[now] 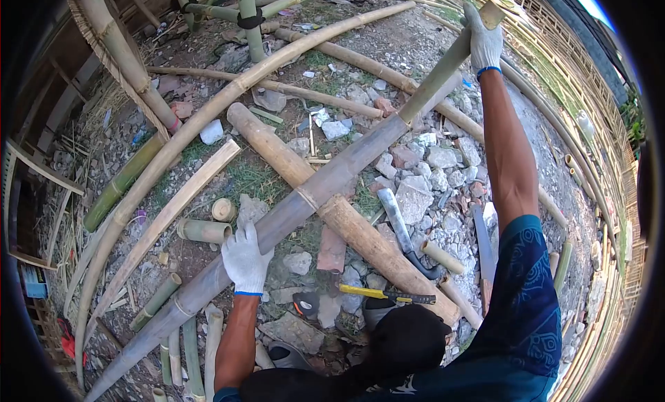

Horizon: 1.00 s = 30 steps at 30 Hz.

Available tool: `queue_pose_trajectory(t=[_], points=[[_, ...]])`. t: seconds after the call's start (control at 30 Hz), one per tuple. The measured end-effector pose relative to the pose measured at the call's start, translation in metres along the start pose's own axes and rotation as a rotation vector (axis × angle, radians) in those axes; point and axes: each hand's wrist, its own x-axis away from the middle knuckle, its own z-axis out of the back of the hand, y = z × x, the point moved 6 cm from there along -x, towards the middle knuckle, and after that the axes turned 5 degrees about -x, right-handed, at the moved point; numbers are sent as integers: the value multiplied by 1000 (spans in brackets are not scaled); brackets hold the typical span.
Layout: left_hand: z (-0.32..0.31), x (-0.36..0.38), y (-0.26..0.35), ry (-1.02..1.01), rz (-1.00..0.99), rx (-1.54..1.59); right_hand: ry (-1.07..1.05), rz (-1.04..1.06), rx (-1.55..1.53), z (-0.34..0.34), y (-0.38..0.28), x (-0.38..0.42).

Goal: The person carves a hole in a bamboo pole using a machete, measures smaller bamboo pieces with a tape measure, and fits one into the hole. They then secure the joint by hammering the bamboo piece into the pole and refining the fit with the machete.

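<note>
A long grey bamboo pole [346, 163] runs diagonally from lower left to upper right, resting across a thicker tan bamboo log [374, 239]. My left hand [246, 263], in a white knit glove, grips the pole's lower part, with the thumb on its right side. At the far end a split section of bamboo [438, 80] rises from the pole. My right hand [483, 45], also gloved, is closed around the upper end of this section. Part of that end shows past my fingers.
On the rubble lie a blade with a black curved handle [396, 222], a hand saw [483, 242], a yellow-and-black tool [386, 294] and an orange-and-black object [305, 303]. Short bamboo offcuts [204, 230] and a long curved pole [208, 111] are on the left. Upright bamboo posts [249, 21] stand behind.
</note>
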Motion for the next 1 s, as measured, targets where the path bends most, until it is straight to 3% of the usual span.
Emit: queue_pose_trajectory(t=[0.13,0.23,0.33,0.43,0.53,0.6,0.67,0.7,0.73,0.83,0.9,1.0], points=[[-6,-7,-2,-36,19,41,-103,-54,-255,-40,9,-25],[-1,-4,-2,-40,14,45,-273,-69,-178,-58,10,-34],[1,-7,-5,24,-1,30,-502,56,-101,-91,-22,-16],[-2,3,-1,0,1,30,-431,-57,-48,-91,-33,-15],[1,-2,-6,-56,18,47,-645,-134,-437,-100,18,-45],[12,-3,-3,-34,12,58,-666,-257,-579,-100,34,-50],[19,-14,-15,-350,-9,265,-681,-319,-738,-95,25,-38],[21,-23,-20,-507,-21,369,-819,-311,-734,-102,24,-34],[12,-35,-25,-568,-72,453,-840,-323,-754,-108,17,-25],[-5,-47,-25,-728,-176,682,-740,-252,-627,-124,22,-36],[0,-45,-24,-697,-113,584,-675,-123,-448,-134,15,-29],[10,-39,-19,-639,-73,478,-387,-123,-387,-123,-6,-14]])
